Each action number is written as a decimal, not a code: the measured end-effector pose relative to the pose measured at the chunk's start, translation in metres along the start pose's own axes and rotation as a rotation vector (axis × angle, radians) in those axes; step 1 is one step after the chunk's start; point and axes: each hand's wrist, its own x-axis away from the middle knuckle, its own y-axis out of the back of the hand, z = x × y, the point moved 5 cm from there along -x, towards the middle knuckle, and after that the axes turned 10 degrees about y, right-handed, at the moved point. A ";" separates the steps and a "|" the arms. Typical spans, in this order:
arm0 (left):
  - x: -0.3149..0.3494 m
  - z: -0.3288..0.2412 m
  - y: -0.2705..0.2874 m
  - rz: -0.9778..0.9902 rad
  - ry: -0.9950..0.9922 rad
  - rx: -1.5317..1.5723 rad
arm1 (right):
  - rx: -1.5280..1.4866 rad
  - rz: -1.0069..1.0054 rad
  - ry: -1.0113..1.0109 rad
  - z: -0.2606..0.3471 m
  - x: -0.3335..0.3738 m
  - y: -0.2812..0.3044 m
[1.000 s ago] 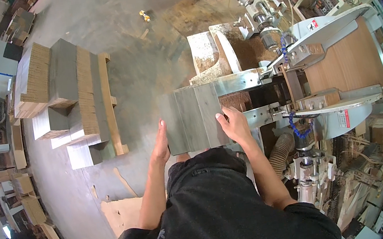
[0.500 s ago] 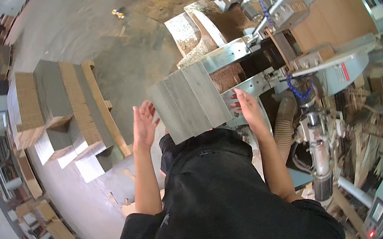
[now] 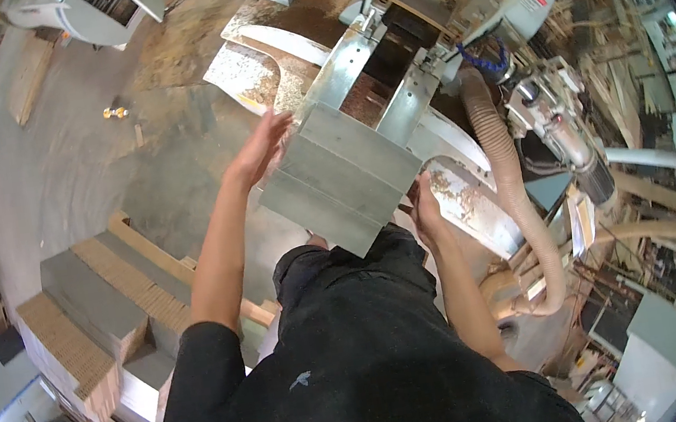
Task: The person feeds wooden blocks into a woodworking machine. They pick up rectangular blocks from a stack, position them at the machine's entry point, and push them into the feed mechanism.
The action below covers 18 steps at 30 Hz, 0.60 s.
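A block of several grey boards (image 3: 342, 177), laid side by side, lies in front of me at waist height. Its far corner reaches the metal rails (image 3: 346, 61) of a machine; what bears its near part is hidden. My left hand (image 3: 260, 148) is beside the far left edge of the boards, fingers stretched out, slightly blurred. At the right corner of the boards, my right hand (image 3: 426, 208) is held upright, close against their edge with its fingers extended. Whether either palm touches the boards I cannot tell.
Stacked boards (image 3: 117, 283) with grey faces and tan edges stand at the left on a wooden support. A ribbed hose (image 3: 505, 160) and a motor unit (image 3: 569, 146) are at the right. Sawdust covers the machine's base (image 3: 252, 75). A small yellow thing (image 3: 115, 112) lies on the floor.
My view has turned to the right, and the boards now sit askew in it. My hands, apart from the boards earlier, are nearer their edges, the left one farther forward.
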 end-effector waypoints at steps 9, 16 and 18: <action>-0.017 -0.004 -0.034 0.199 0.241 -0.057 | -0.455 -0.168 0.009 -0.012 0.009 -0.064; -0.030 0.008 -0.034 0.155 0.253 -0.034 | -0.490 -0.146 0.172 -0.011 0.006 -0.065; -0.025 0.003 -0.038 0.168 0.243 0.002 | -0.469 -0.170 0.135 -0.013 0.003 -0.067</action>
